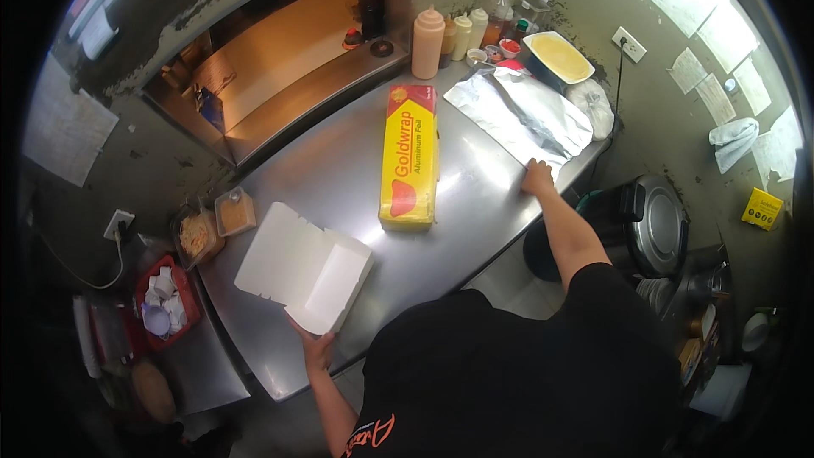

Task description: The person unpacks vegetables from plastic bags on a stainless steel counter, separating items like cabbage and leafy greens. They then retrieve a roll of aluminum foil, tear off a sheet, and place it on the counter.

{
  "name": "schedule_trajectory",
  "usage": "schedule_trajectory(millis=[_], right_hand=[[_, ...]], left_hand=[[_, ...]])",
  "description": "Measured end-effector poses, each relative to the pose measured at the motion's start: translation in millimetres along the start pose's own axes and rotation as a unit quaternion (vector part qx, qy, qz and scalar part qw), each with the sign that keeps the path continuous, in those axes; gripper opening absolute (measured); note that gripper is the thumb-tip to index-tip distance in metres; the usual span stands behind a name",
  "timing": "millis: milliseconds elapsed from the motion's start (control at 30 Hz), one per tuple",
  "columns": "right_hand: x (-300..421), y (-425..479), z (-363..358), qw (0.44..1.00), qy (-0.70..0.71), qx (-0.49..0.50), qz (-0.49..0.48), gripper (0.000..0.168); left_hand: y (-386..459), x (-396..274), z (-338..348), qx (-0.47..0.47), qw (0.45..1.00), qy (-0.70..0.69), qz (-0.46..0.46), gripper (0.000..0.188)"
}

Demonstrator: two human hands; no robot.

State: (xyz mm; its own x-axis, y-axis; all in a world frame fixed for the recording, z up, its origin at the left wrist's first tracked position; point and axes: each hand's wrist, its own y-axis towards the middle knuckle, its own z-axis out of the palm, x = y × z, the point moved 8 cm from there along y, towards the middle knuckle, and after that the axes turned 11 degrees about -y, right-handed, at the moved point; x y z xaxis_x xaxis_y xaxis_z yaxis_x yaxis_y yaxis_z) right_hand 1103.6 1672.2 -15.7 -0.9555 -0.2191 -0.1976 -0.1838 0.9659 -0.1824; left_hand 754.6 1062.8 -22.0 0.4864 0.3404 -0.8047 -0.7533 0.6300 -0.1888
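Note:
My left hand [316,348] grips the near end of a white paperboard takeout box [336,277], whose lid [276,248] is folded back flat to the left. Nothing shows inside the box. At the right, my right hand [540,178] pinches the near corner of a crinkled sheet of aluminum foil [528,111] lying at the back right of the steel table [305,187]. Between my hands stands a yellow and red Goldwrap aluminum foil box [409,159], lying lengthwise away from me.
Squeeze bottles [428,43] and small sauce cups line the back wall, beside a tub of yellow spread [561,57] and a tied plastic bag [590,108]. Food containers [234,211] stand at the left edge, near a red basket [191,305]. A lidded black cooker [658,216] sits right, below a hanging cord.

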Motion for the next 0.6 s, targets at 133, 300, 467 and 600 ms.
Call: schedule_trajectory(millis=[133, 300, 467, 600], right_hand=[[-4, 10, 12, 0.993, 0.016, -0.059, -0.102, 0.034], [21, -5, -9, 0.987, 0.114, 0.018, -0.116, 0.019], [23, -22, -12, 0.981, 0.028, -0.105, -0.162, 0.024], [8, -10, -10, 0.971, 0.125, -0.153, -0.135, 0.030]], left_hand=[[-1, -16, 4, -0.090, 0.990, -0.092, -0.052, 0.100], [-10, -56, -18, -0.310, 0.914, 0.217, 0.147, 0.069], [-3, -86, 33, -0.261, 0.876, 0.326, 0.243, 0.044], [1, -83, 101, -0.216, 0.844, 0.387, 0.302, 0.038]])
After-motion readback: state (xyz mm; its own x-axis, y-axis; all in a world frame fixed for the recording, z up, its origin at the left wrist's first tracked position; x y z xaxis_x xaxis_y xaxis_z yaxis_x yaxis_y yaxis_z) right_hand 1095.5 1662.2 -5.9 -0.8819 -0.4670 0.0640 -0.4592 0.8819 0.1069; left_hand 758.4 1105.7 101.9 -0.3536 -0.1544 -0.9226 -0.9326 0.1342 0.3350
